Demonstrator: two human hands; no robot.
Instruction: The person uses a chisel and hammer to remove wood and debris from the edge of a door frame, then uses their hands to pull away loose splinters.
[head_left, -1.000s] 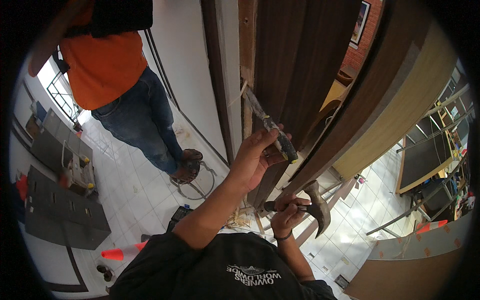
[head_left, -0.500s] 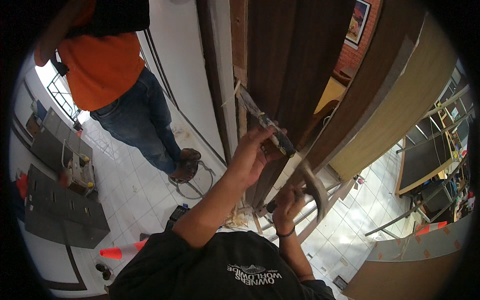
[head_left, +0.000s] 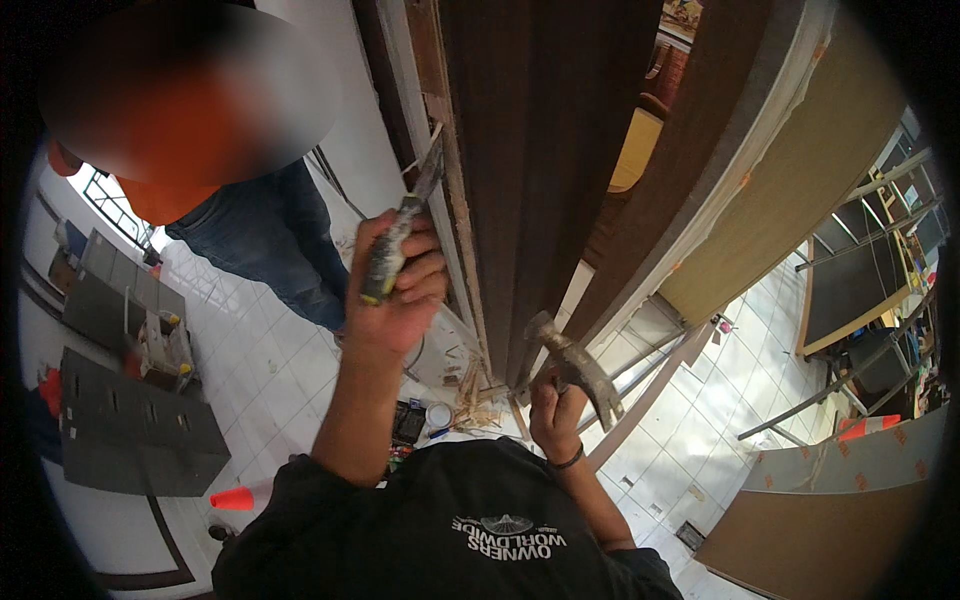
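The chisel [head_left: 400, 235] handle is largely covered by the left hand [head_left: 395, 295], and the hammer [head_left: 575, 365] handle is hidden in the right hand [head_left: 555, 410].

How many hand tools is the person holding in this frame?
2. A chisel in the left hand, its blade against the door frame; a claw hammer in the right hand, lower down.
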